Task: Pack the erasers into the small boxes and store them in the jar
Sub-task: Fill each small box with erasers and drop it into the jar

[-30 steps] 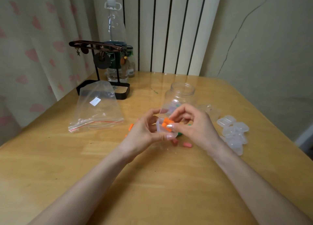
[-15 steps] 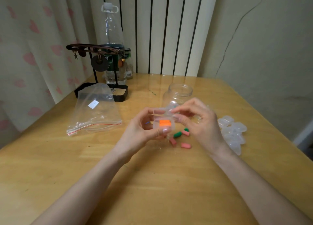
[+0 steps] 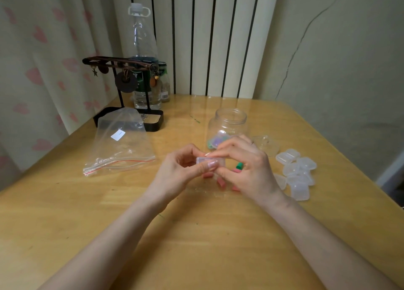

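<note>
My left hand (image 3: pixel 181 171) and my right hand (image 3: pixel 247 169) both pinch one small clear plastic box (image 3: pixel 209 161) above the table's middle; its lid lies flat and its contents are hidden by my fingers. Behind the hands stands the open glass jar (image 3: pixel 229 123), with a few filled boxes (image 3: pixel 216 141) in its bottom. Loose pink erasers (image 3: pixel 220 183) and a green eraser (image 3: pixel 239 165) lie on the table under and beside my hands. A pile of empty small boxes (image 3: pixel 295 174) sits to the right of my right hand.
A clear zip bag (image 3: pixel 120 145) lies to the left. The jar's lid (image 3: pixel 266 143) rests right of the jar. A black jewellery stand (image 3: pixel 129 88), a tall plastic bottle (image 3: pixel 142 56) and a small bottle (image 3: pixel 164 82) stand at the back left by the curtain.
The box's lid, open a second ago with orange erasers showing, now lies shut between both hands. The hands have sunk slightly towards the table.
</note>
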`<move>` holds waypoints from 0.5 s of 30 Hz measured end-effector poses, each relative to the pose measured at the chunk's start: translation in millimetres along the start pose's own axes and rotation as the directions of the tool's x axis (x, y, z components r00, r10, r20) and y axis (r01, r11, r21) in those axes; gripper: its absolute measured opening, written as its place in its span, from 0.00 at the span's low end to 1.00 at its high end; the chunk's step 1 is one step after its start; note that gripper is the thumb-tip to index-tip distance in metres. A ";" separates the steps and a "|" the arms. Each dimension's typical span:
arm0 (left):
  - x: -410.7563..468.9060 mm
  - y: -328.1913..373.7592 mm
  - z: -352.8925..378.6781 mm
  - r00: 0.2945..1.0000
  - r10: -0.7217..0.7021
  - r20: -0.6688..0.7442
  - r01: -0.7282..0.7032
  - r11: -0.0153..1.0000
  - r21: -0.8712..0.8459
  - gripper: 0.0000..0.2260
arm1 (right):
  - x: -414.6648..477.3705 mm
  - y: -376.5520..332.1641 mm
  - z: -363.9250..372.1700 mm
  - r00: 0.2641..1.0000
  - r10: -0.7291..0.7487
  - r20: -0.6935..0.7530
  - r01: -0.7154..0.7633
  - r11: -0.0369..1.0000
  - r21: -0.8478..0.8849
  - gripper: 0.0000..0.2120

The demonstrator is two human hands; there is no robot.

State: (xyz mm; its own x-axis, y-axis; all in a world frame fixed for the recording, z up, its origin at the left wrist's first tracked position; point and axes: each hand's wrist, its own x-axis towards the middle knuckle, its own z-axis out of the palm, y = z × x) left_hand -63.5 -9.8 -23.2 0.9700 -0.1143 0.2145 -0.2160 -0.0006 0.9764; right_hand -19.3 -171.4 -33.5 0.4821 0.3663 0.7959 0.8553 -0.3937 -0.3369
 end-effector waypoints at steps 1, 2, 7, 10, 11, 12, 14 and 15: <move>0.3 -1.0 -0.1 1.000 -0.006 -0.004 0.006 1.000 -0.001 0.03 | -0.1 -0.4 0.2 1.000 -0.003 0.001 0.003 1.000 0.000 0.08; 0.1 -1.6 0.1 1.000 -0.015 -0.012 0.015 1.000 -0.001 0.03 | -0.5 -0.7 0.8 1.000 -0.001 0.000 0.001 1.000 0.000 0.08; -0.9 -2.9 -1.8 0.998 -0.051 -0.046 0.056 0.993 0.101 0.05 | -0.3 -0.6 2.4 0.999 0.040 0.031 -0.039 0.999 -0.019 0.08; 1.9 -7.6 -9.7 0.993 0.001 -0.122 0.031 0.966 0.255 0.18 | 12.6 10.6 -3.3 0.968 0.240 -0.070 -0.243 0.969 -0.040 0.10; 2.9 -7.8 -13.2 0.986 0.023 -0.165 0.027 0.956 0.293 0.20 | 20.9 20.1 -7.0 0.927 0.344 -0.153 -0.350 0.937 -0.015 0.11; 3.8 -7.5 -15.8 0.975 0.044 -0.217 0.023 0.954 0.299 0.20 | 30.6 30.9 -10.8 0.873 0.426 -0.236 -0.438 0.899 0.004 0.12; 6.0 -7.6 -19.7 0.952 0.066 -0.299 0.022 0.960 0.281 0.12 | 50.9 50.0 -16.3 0.809 0.480 -0.338 -0.514 0.858 -0.012 0.11; 6.6 -6.9 -19.6 0.946 0.067 -0.318 0.028 0.958 0.285 0.09 | 59.8 56.8 -17.3 0.813 0.471 -0.343 -0.514 0.857 -0.042 0.09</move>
State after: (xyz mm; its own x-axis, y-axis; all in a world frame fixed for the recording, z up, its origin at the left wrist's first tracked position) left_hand -53.4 8.9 -28.1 0.9383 0.2078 0.2766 -0.2118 -0.2873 0.9341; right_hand 54.9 -186.5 3.7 0.7293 -0.1775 0.6607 0.4766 -0.5611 -0.6768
